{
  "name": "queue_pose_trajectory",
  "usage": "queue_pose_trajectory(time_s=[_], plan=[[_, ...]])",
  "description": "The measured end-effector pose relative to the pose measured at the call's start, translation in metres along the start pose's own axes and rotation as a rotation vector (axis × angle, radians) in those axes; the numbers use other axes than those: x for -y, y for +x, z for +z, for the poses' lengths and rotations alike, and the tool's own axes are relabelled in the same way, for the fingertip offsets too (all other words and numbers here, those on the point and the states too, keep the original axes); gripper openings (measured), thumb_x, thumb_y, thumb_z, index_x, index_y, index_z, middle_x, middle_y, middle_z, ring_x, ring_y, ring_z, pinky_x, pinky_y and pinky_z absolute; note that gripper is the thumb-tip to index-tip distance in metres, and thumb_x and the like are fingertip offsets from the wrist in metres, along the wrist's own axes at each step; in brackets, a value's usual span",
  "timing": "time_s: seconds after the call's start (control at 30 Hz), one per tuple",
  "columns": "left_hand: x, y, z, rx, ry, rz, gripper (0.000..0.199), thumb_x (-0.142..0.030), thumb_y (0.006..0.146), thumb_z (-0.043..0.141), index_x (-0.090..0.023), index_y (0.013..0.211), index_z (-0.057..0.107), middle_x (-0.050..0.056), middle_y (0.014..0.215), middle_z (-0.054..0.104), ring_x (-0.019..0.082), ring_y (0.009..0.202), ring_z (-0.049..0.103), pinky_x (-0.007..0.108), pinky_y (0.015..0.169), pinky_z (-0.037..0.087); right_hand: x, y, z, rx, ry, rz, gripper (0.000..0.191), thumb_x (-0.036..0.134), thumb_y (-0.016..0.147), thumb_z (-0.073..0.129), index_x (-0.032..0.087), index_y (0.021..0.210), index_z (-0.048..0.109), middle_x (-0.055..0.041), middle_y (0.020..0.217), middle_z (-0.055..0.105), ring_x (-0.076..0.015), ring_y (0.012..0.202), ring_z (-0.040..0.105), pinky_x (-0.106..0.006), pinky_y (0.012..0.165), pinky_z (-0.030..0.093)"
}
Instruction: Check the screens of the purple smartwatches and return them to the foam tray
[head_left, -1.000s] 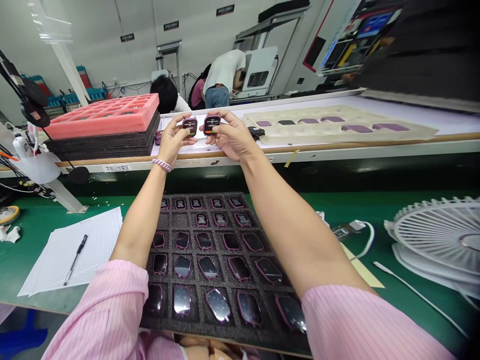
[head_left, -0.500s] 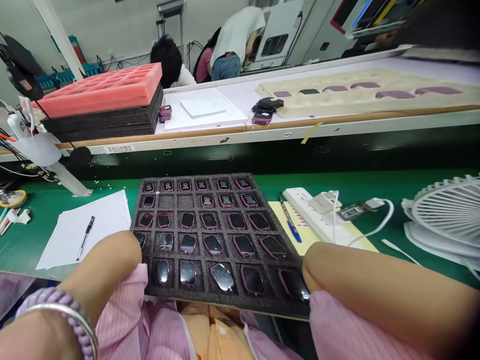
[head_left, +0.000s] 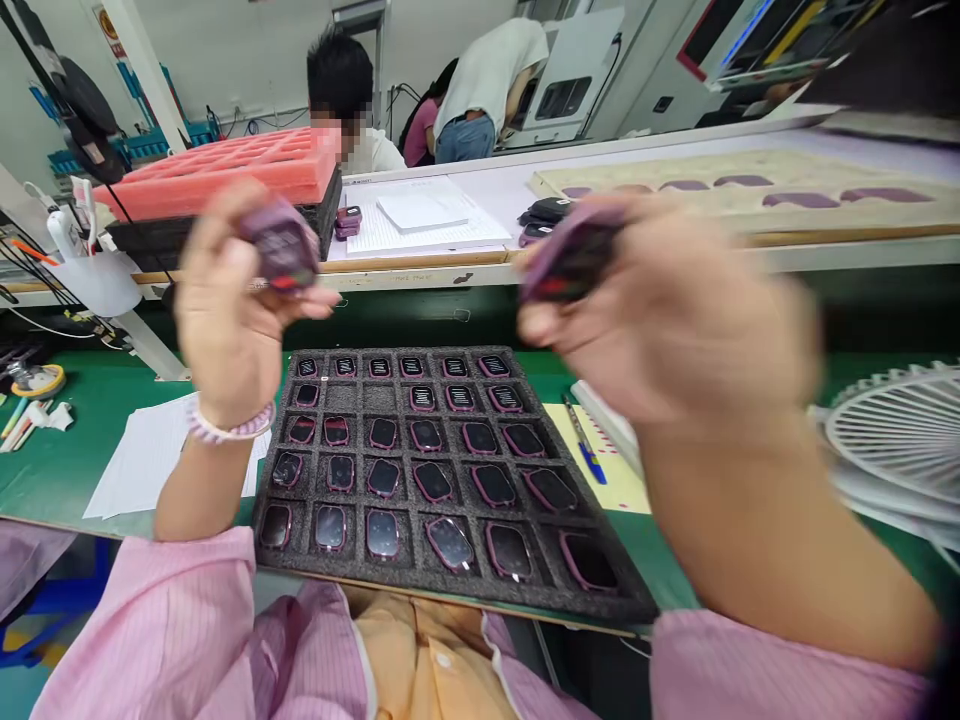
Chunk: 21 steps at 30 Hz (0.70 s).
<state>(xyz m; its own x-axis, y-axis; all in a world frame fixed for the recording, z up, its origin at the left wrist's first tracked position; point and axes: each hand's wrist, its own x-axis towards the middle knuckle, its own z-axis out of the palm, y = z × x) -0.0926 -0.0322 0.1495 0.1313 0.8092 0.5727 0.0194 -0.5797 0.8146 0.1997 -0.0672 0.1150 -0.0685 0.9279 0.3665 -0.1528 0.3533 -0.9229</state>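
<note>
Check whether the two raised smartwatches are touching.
Apart: the head view shows a wide open gap between the left smartwatch and the right smartwatch.

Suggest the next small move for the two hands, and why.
Probably lower the left watch and the right watch toward the foam tray. The left hand and right hand each hold one, raised, while two slots in the second row from the far edge show bare foam. Both watches are too blurred to read, so this rests on the slots alone.

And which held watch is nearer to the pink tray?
The watch in the left hand, near the pink tray; the right hand holds the other watch farther right.
</note>
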Motion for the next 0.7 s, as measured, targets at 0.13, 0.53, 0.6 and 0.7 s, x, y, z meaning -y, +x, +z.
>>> queue_pose_trajectory(time_s=[0.13,0.53,0.6,0.7], plan=[[0.060,-0.019,0.020,0.167,-0.196,-0.419,0.042,-0.041,0.080,0.079,-0.022,0.114,0.065,0.001,0.091,0.070,0.009,0.052,0.064,0.021,0.047,0.052,-0.050,-0.010,0.031,0.024,0.113,0.380,0.050,0.042,0.072,0.099,0.023,0.101,0.063,-0.0035,0.082,0.074,-0.0106,0.050,0.056,-0.020,0.042,0.042],[0.134,-0.057,0.003,0.447,0.031,-0.675,0.073,-0.012,0.086,0.069,-0.018,0.153,0.041,0.009,0.117,0.067,0.016,0.078,0.075,0.032,0.077,0.065,-0.123,-0.028,0.039,0.270,-0.016,0.511,0.069,0.023,0.078,0.075,0.025,0.141,0.048,-0.0069,0.112,0.073,-0.0191,0.078,0.076,-0.035,0.073,0.065],[0.142,-0.052,-0.004,0.545,0.262,-0.591,0.070,-0.013,0.088,0.067,-0.019,0.153,0.041,0.009,0.116,0.068,0.018,0.086,0.074,0.040,0.087,0.065,-0.132,-0.024,0.039,0.358,-0.281,0.405,0.065,0.033,0.084,0.068,0.023,0.143,0.044,-0.0089,0.111,0.073,-0.0215,0.077,0.075,-0.041,0.074,0.065],[0.154,-0.045,-0.010,0.583,0.522,-0.475,0.058,-0.014,0.083,0.077,-0.019,0.138,0.060,0.009,0.113,0.067,0.028,0.110,0.065,0.052,0.111,0.052,-0.144,-0.012,0.039,0.372,-0.615,0.279,0.054,0.036,0.084,0.067,0.020,0.134,0.055,-0.0123,0.110,0.070,-0.0296,0.088,0.074,-0.054,0.086,0.061]])
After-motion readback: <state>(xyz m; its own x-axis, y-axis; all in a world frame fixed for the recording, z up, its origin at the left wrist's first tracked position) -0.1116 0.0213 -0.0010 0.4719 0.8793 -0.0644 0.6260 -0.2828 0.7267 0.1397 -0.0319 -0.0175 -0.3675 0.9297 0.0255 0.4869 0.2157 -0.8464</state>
